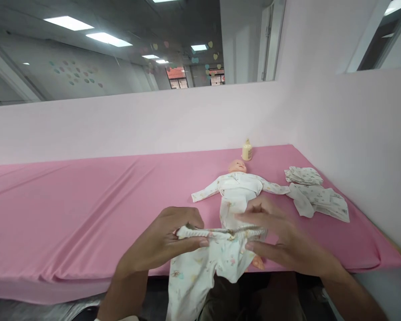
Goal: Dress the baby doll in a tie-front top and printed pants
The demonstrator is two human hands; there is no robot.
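Note:
A pair of white printed baby pants hangs over the table's front edge, its gathered waistband facing up. My left hand pinches the left end of that waistband between thumb and fingers. At the right end, my right hand has its thumb against the waistband and its fingers over the top, slightly blurred. Just beyond lies a baby doll on its back, head toward the wall, in a white long-sleeved top with both sleeves spread out. The pants and my hands hide most of its legs; one foot shows.
The pink-covered table runs along a white wall with a long window or mirror above. A pale yellow pump bottle stands behind the doll's head. Folded white printed clothes and another spread garment lie at the right.

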